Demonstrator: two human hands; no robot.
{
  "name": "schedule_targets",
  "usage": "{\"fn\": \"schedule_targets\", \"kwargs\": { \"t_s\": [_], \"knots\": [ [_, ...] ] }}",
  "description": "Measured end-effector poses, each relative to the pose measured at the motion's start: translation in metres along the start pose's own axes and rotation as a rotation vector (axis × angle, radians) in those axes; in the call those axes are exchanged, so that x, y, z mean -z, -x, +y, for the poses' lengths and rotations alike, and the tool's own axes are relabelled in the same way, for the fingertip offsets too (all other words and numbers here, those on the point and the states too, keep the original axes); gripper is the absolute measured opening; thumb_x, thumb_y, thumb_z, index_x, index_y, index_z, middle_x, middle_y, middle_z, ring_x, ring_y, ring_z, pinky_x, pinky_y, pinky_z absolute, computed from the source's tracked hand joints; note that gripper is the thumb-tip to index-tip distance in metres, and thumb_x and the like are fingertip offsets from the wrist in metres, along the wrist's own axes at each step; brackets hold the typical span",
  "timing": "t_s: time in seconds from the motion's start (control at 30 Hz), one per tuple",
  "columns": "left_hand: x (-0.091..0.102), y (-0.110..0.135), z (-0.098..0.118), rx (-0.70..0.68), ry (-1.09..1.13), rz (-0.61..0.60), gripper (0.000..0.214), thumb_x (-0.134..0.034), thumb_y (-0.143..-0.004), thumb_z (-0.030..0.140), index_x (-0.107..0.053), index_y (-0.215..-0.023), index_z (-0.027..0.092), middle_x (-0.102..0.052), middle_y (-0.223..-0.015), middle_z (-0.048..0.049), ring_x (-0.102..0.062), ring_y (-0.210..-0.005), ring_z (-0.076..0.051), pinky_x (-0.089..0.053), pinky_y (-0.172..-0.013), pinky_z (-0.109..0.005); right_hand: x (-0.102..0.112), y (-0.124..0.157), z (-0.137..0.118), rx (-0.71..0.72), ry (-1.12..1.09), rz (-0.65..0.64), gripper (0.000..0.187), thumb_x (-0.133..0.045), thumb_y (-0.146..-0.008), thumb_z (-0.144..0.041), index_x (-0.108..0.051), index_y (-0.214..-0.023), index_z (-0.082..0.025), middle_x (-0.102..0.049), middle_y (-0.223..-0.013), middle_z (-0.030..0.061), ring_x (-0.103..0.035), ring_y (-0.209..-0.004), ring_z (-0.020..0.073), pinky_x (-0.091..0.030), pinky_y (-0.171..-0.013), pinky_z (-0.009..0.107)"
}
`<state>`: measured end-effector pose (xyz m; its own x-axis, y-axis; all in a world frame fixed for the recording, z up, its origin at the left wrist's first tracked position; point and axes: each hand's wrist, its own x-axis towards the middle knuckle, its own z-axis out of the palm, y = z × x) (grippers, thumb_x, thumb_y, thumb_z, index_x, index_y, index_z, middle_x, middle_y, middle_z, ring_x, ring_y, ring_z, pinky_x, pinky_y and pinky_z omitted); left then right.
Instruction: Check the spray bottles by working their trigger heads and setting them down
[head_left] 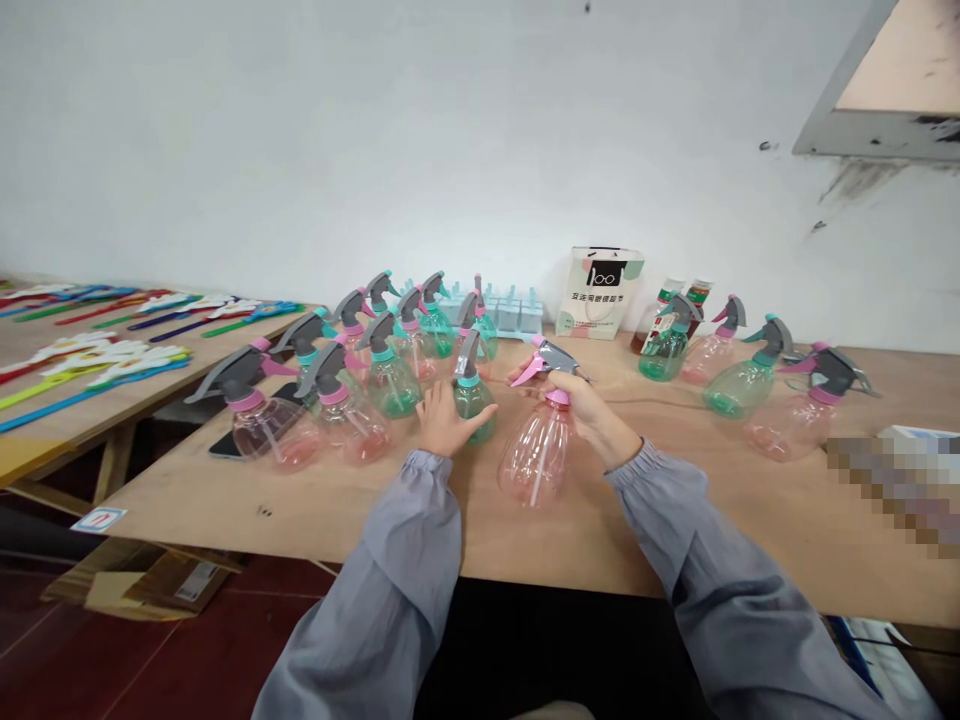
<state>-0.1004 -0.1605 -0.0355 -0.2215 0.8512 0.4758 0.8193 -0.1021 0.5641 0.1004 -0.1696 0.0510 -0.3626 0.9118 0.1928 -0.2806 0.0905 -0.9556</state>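
Note:
My right hand [589, 405] grips a clear pink spray bottle [534, 460] around its neck and grey-and-pink trigger head. That bottle is slightly tilted, its base low over or on the table; contact is unclear. To its left, my left hand [444, 415] has its fingers apart and its thumb stretched across the front of a green spray bottle [472, 400]. Whether it touches that bottle I cannot tell. Several more pink and green spray bottles stand on the left, among them a pink spray bottle [274, 430] at the near left end.
More spray bottles, including a green spray bottle [739, 385], stand on the right of the wooden table [300, 515]. Behind are a paper bag [600, 295], dark bottles and a pale blue rack [517, 315]. A phone [229, 445] lies left. Colourful hand-shaped items [97, 365] cover another table.

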Motion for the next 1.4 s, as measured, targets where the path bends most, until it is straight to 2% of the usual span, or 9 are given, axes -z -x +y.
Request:
{"fn": "schedule_targets", "kwargs": {
  "t_s": [0.17, 0.4, 0.57, 0.73, 0.97, 1.07, 1.17, 1.23, 1.4],
  "knots": [
    [0.000, 0.000, 0.000, 0.004, 0.001, -0.003, 0.075, -0.078, -0.071, 0.056, -0.049, -0.130, 0.020, -0.060, -0.125, -0.0156, -0.054, -0.126, -0.039, -0.041, -0.103, -0.052, -0.006, 0.007, -0.003, -0.020, 0.019, 0.009, 0.014, -0.055, -0.049, -0.023, -0.063, -0.060, -0.020, -0.073, -0.075, 0.0055, -0.061, -0.064, 0.0184, -0.038, -0.046, 0.026],
    [0.001, 0.000, 0.000, -0.003, -0.013, -0.021, 0.069, -0.076, -0.073, 0.056, -0.051, -0.125, 0.018, -0.060, -0.124, -0.0156, -0.054, -0.125, -0.037, -0.041, -0.102, -0.050, -0.006, 0.004, -0.005, 0.090, 0.020, -0.087, 0.031, -0.055, -0.052, -0.022, -0.069, -0.080, -0.021, -0.073, -0.078, 0.0044, -0.067, -0.082, 0.0239, -0.049, -0.064, 0.031],
    [0.002, 0.000, 0.001, 0.007, -0.014, -0.028, 0.077, -0.077, -0.071, 0.056, -0.047, -0.131, 0.018, -0.060, -0.127, -0.0160, -0.053, -0.126, -0.038, -0.040, -0.103, -0.051, -0.003, 0.005, -0.004, 0.005, 0.029, -0.002, 0.024, -0.054, -0.049, -0.023, -0.065, -0.070, -0.020, -0.071, -0.073, 0.0062, -0.066, -0.075, 0.0232, -0.040, -0.051, 0.027],
    [0.002, 0.000, 0.001, 0.007, -0.007, -0.029, 0.073, -0.077, -0.071, 0.057, -0.050, -0.128, 0.019, -0.060, -0.126, -0.0159, -0.053, -0.126, -0.039, -0.040, -0.103, -0.052, -0.006, 0.004, -0.005, 0.072, 0.044, -0.061, 0.032, -0.055, -0.050, -0.025, -0.070, -0.078, -0.022, -0.072, -0.077, 0.0049, -0.066, -0.078, 0.0239, -0.045, -0.057, 0.030],
    [-0.001, -0.001, -0.001, 0.001, -0.001, -0.012, 0.072, -0.077, -0.071, 0.057, -0.051, -0.126, 0.020, -0.060, -0.124, -0.0152, -0.054, -0.125, -0.038, -0.041, -0.102, -0.051, 0.001, 0.003, -0.003, 0.085, 0.087, 0.025, 0.009, -0.054, -0.052, -0.026, -0.060, -0.056, -0.022, -0.070, -0.071, 0.0047, -0.066, -0.078, 0.0224, -0.044, -0.057, 0.029],
    [0.000, -0.001, 0.000, 0.005, 0.000, -0.020, 0.073, -0.077, -0.071, 0.057, -0.050, -0.128, 0.020, -0.060, -0.125, -0.0154, -0.053, -0.126, -0.038, -0.040, -0.103, -0.051, 0.011, 0.002, 0.001, 0.158, 0.169, 0.062, 0.014, -0.057, -0.057, -0.024, -0.068, -0.065, -0.022, -0.073, -0.077, 0.0027, -0.068, -0.087, 0.0218, -0.050, -0.072, 0.029],
    [0.002, 0.000, 0.001, 0.010, 0.001, -0.024, 0.077, -0.077, -0.072, 0.056, -0.048, -0.133, 0.019, -0.059, -0.127, -0.0166, -0.053, -0.128, -0.039, -0.040, -0.104, -0.051, 0.035, 0.002, 0.006, 0.175, 0.266, 0.182, 0.021, -0.066, -0.069, -0.028, -0.075, -0.087, -0.024, -0.077, -0.097, 0.0020, -0.070, -0.100, 0.0215, -0.053, -0.083, 0.031],
    [0.002, 0.000, 0.001, 0.008, 0.004, -0.029, 0.079, -0.077, -0.072, 0.056, -0.047, -0.135, 0.019, -0.059, -0.127, -0.0171, -0.052, -0.128, -0.039, -0.040, -0.104, -0.051, 0.060, 0.005, 0.007, 0.190, 0.285, 0.360, 0.026, -0.072, -0.073, -0.037, -0.076, -0.095, -0.024, -0.078, -0.103, 0.0043, -0.071, -0.099, 0.0208, -0.055, -0.081, 0.032],
    [0.001, -0.001, 0.000, 0.004, 0.018, -0.030, 0.077, -0.077, -0.071, 0.058, -0.049, -0.131, 0.019, -0.060, -0.127, -0.0165, -0.051, -0.129, -0.039, -0.040, -0.104, -0.053, 0.141, 0.023, -0.006, 0.340, 0.442, 0.876, 0.029, -0.079, -0.069, -0.042, -0.075, -0.085, -0.019, -0.073, -0.083, 0.0032, -0.068, -0.071, 0.0158, -0.056, -0.063, 0.029]
  ]
}}
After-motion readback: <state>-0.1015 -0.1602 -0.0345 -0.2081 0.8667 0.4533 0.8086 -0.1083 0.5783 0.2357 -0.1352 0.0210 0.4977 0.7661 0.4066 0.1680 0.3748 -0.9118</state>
